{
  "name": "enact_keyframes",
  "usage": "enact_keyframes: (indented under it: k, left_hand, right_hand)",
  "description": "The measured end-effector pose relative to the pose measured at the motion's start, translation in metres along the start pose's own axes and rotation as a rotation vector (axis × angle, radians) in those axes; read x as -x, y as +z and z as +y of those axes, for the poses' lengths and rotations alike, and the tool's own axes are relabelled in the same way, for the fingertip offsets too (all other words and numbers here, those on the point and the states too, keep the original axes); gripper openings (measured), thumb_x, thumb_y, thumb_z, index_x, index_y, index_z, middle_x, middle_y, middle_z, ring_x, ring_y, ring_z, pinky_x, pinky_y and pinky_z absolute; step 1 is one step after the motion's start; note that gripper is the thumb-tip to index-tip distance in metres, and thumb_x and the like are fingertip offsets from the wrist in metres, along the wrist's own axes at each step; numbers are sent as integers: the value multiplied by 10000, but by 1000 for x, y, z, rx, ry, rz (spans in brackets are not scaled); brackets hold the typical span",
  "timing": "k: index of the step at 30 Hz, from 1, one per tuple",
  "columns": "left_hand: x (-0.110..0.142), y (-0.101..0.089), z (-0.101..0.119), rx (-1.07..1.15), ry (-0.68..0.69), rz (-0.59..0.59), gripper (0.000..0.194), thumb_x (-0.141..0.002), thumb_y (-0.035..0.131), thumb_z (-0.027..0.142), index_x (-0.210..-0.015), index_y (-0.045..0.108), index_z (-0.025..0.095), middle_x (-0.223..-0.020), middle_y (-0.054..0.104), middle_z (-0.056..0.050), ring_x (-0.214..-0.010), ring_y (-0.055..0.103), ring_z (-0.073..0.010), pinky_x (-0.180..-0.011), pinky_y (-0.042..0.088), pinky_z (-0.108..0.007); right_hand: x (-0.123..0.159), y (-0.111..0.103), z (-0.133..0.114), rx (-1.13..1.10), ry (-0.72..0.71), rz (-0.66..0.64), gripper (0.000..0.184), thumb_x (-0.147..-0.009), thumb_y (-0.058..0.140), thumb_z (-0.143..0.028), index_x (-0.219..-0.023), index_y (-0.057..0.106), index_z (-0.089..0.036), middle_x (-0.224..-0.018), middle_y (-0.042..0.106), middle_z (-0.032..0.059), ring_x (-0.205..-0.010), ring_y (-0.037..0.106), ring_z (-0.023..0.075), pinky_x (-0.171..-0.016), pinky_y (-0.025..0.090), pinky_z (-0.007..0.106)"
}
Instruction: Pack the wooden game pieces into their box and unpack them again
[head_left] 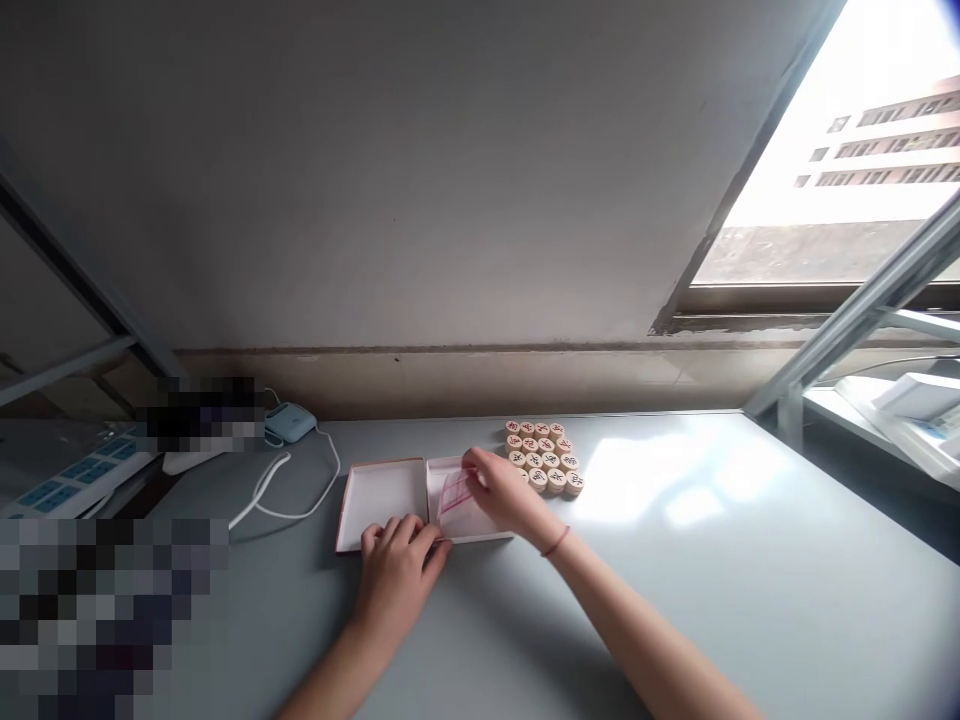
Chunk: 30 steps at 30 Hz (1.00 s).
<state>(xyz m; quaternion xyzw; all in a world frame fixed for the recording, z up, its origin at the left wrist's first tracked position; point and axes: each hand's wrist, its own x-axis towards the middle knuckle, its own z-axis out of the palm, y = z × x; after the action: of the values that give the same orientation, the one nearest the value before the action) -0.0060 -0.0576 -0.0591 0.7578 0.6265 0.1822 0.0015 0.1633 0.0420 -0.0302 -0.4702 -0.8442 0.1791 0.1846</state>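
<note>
An open shallow box [384, 490] lies on the desk, its white inside facing up and its edges reddish. My left hand [401, 550] grips the front rim near the fold between the two halves, fingers curled over the edge and thumb along the front. Over the right half, my right hand [495, 485] pinches a thin chessboard sheet [454, 492] with pink grid lines; part of it is hidden behind my fingers. Just beyond that hand, round wooden Chinese chess pieces [541, 450] stand stacked in several rows, characters facing up. My forearm and hand cover the nearest ones.
The grey desk [675, 580] runs back to the wall. At the left lie a light-blue device [291, 422], a white cable [300, 515] and a power strip [82, 475]. Metal frame bars [847, 315] slant at the right, near a window [825, 190].
</note>
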Motion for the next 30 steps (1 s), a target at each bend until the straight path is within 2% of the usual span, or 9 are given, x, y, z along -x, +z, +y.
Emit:
enact_keyframes:
  k: [2,4,6,9,13,15,20,26,30]
  left_hand:
    - [-1,-1,0,-8,19,1,184,-928,492,282,-855,653,231,-823,646,-11,-809,579,-187,-787,300,-368]
    - [-4,0,-2,-12,23,-1,182,-932,489,278,-848,642,229,-823,652,-3,-807,578,-174,-791,282,-363]
    - [-10,3,-4,-8,15,-4,175,-930,498,271,-828,634,230,-828,660,7,-811,581,-165,-795,267,-359]
    - [-23,9,-7,-14,19,-8,160,-925,511,272,-825,630,234,-832,667,16,-827,590,-165,-798,255,-360]
    - [-34,14,-7,-53,17,25,180,-930,501,287,-811,623,227,-819,671,13,-813,593,-172,-790,247,-365]
    - [-35,16,-6,-61,27,51,190,-934,496,296,-810,622,227,-820,673,13,-812,592,-174,-790,243,-367]
    - [-35,18,-7,-82,40,94,183,-932,503,296,-822,633,228,-816,673,13,-808,593,-180,-777,244,-362]
    - [-36,19,-10,-111,68,137,186,-929,505,291,-819,641,229,-808,670,5,-800,590,-184,-785,264,-369]
    - [-30,10,-3,-194,130,286,139,-908,529,309,-920,642,228,-973,680,-49,-954,574,-252,-846,283,-417]
  right_hand:
    - [19,-22,13,-321,21,33,152,-877,395,-148,-916,535,-189,-872,628,40,-795,581,169,-696,447,268]
    - [42,-40,30,-431,70,36,167,-896,367,-207,-854,529,-203,-772,591,14,-704,553,160,-617,433,264]
    - [67,-49,47,-385,129,15,182,-903,366,-236,-842,534,-206,-741,584,11,-656,533,158,-577,424,270]
    - [97,-40,67,-216,155,81,174,-906,377,-225,-951,543,-206,-796,622,34,-668,564,172,-592,464,300]
    - [120,-15,75,85,43,323,223,-915,404,-201,-1092,539,-210,-1075,615,110,-968,584,253,-796,510,422]
    - [128,-6,68,182,41,383,237,-925,416,-209,-1131,535,-209,-1131,593,126,-1033,565,269,-833,512,444]
    - [140,1,47,258,-4,278,265,-929,431,-204,-1178,523,-212,-1159,591,120,-1090,547,278,-832,538,432]
    - [134,-6,58,245,-64,230,250,-902,433,-131,-1111,548,-207,-1142,596,109,-1098,538,257,-871,522,425]
    - [130,-12,54,247,-90,279,198,-896,484,-181,-1077,560,-206,-1135,593,113,-1089,521,272,-852,495,429]
